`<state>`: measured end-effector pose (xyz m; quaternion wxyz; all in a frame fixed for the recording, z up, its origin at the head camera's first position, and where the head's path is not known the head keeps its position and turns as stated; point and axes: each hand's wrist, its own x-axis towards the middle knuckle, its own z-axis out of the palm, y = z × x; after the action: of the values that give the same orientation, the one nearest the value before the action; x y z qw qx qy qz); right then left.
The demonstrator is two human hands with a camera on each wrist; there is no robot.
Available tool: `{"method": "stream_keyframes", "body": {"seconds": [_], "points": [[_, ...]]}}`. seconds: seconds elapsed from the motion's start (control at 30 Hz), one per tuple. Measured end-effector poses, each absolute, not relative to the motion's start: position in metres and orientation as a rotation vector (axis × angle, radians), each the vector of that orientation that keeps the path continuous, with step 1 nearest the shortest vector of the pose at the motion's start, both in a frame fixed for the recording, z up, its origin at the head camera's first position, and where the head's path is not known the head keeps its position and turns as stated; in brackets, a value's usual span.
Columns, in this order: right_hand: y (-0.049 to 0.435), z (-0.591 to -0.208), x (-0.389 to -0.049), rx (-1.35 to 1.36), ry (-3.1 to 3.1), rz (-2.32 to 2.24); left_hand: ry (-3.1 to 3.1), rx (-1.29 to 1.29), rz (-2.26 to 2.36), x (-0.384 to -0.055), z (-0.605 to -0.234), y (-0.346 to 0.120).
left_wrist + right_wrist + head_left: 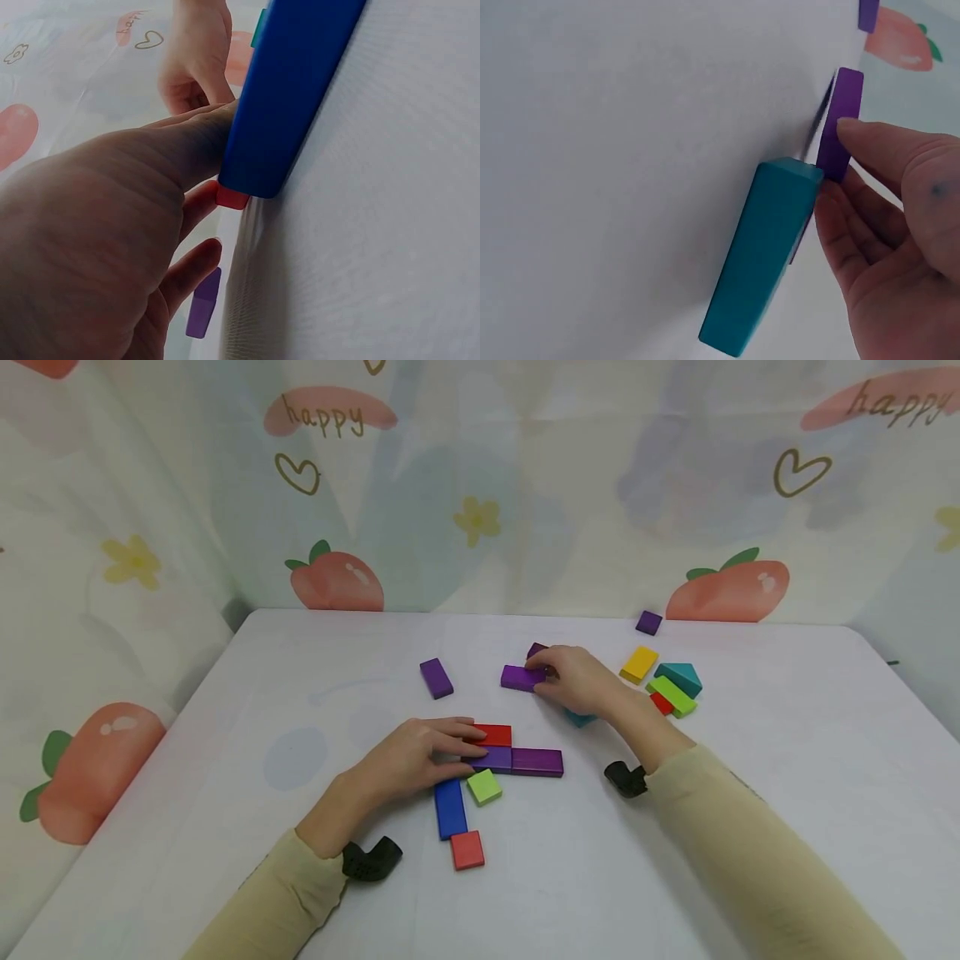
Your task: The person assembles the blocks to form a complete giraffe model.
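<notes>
My right hand (577, 681) pinches a purple block (516, 677) between thumb and fingers, seen also in the right wrist view. Just behind it sits a dark purple block (536, 649), partly hidden. Under the right wrist lies a teal block (580, 719), mostly covered in the head view. My left hand (405, 758) stretches its fingers over a red block (497, 735) and a violet block (498, 760), fingertips resting on their left parts. A longer purple block (537, 762) lies end to end with the violet one. Below the left thumb is a blue block (451, 810).
A lime block (484, 787) and a light red square (468, 850) lie by the blue one. Farther back is a lone purple block (437, 678). At right sit yellow (639, 665), teal triangular (681, 677), green (672, 696) and red (662, 702) blocks, with a small purple one (648, 622) behind.
</notes>
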<state>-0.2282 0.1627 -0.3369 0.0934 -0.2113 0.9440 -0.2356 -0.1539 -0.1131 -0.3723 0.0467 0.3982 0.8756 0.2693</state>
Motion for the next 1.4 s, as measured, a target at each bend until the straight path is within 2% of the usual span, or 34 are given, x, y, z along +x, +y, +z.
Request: {"method": "stream_keyframes", "body": {"seconds": [0.47,0.83,1.17,1.4], "points": [[0.190,-0.334,-0.184,-0.859,2.767,-0.722,2.668,1.196,0.834,-0.153,-0.372,-0.112],[0.193,-0.338,-0.172,-1.015,2.688,-0.764,2.668,1.198,0.849,-0.153,-0.373,-0.114],[0.195,-0.337,-0.159,-0.845,2.658,-0.726,2.661,1.193,0.855,-0.153,-0.374,-0.113],[0.192,-0.338,-0.153,-0.849,2.648,-0.680,2.665,1.203,0.862,-0.155,-0.376,-0.114]]}}
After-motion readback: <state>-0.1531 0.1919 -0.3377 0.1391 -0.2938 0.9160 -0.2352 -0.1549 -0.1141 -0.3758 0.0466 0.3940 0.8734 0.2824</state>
